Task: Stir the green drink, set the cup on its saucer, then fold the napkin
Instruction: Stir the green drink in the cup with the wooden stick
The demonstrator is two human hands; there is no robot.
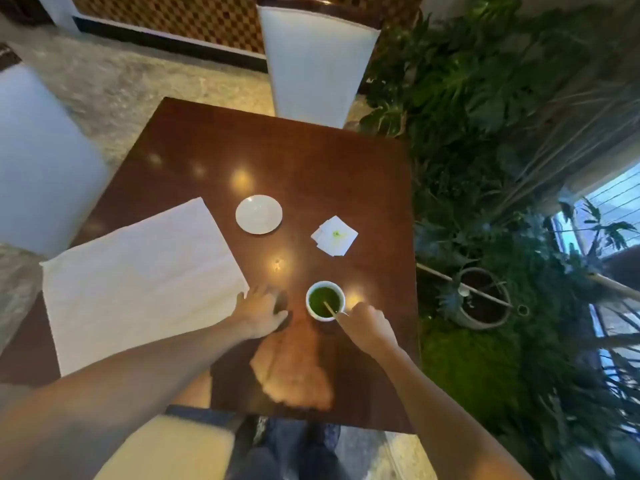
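Right hand (pixel 367 323) pinching a stick (pixel 330 309) standing in the cup (pixel 325 301) of green drink; left hand (pixel 260 315) lying spread on the table (pixel 311 161) beside the napkin (pixel 138 271)

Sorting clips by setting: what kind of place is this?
Probably a cafe or hotel lounge: a polished wooden table with a saucer and cloth napkin, upholstered chairs, and indoor plants beside it.

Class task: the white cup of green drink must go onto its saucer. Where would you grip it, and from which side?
Probably grip the white cup round its outer wall from the left: it stands upright and full, and the right hand holding the stirring stick occupies its right.
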